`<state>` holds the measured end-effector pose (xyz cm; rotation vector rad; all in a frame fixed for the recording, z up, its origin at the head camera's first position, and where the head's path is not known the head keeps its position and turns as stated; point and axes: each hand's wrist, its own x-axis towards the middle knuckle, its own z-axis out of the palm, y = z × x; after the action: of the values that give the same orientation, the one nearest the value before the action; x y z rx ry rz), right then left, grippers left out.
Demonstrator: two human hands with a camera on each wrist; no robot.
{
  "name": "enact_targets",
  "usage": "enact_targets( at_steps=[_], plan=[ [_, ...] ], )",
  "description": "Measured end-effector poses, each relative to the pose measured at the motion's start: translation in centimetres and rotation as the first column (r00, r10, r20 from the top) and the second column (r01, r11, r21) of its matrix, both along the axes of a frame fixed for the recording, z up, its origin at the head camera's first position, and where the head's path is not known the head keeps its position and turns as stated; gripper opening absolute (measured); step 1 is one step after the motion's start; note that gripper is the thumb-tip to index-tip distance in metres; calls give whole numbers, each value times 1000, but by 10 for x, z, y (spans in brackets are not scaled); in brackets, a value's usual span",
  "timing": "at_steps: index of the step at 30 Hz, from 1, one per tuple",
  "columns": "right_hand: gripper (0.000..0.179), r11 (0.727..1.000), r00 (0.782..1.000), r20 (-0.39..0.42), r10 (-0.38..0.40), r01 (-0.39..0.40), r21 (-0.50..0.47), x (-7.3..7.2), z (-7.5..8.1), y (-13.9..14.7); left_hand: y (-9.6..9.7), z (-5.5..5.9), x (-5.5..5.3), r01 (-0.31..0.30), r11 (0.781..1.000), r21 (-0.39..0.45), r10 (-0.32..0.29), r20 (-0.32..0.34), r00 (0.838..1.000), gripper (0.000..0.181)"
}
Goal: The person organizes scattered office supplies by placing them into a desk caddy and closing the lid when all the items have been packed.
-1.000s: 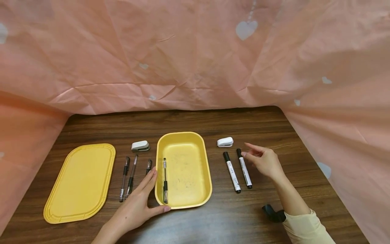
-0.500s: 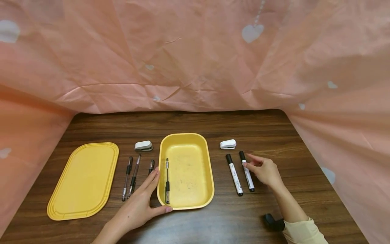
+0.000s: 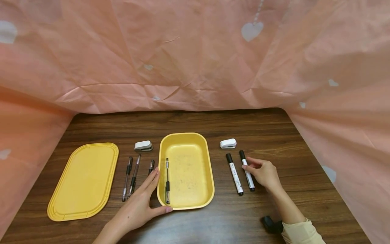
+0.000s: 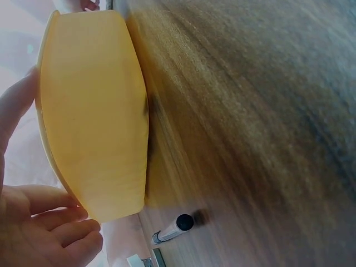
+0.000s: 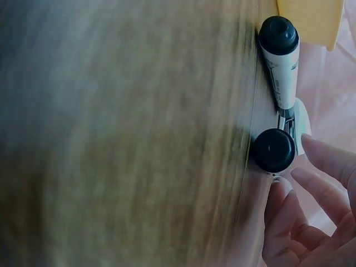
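Observation:
My left hand [image 3: 138, 205] rests along the left wall and near corner of a yellow plastic box [image 3: 210, 189], fingers nearly straight, thumb at the front rim. A black gel pen [image 3: 167, 179] lies lengthwise inside the box. To its right, two white whiteboard markers with black caps lie side by side. My right hand [image 3: 264, 172] pinches the outer marker [image 3: 248, 176] below its cap, thumb across it and fingers on its right side. In the right wrist view, that marker's black end [image 5: 273, 151] sits beside my fingertips. The inner marker [image 3: 234, 176] lies untouched.
A yellow lid [image 3: 82, 183] lies flat at the left. Several gel pens [image 3: 134, 174] lie between lid and box, one partly behind my left hand. White staplers stand left [image 3: 143, 146] and right [image 3: 228, 143] of the box. A pink curtain [image 3: 189, 61] hangs behind the table.
My right hand has come down and left onto the outer marker, thumb and fingers closing about it. My left hand stays at the box. The head view has shifted slightly.

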<state>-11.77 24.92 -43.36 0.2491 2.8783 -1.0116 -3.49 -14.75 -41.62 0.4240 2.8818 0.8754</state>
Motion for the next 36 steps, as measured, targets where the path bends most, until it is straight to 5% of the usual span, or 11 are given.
enact_targets(
  at_steps=[36],
  plan=[
    [34,997,1000,-9,12,-11,78,0,-3,-4,-1,-1,1,4,1000,-10,-4,-7,1000,109]
  ],
)
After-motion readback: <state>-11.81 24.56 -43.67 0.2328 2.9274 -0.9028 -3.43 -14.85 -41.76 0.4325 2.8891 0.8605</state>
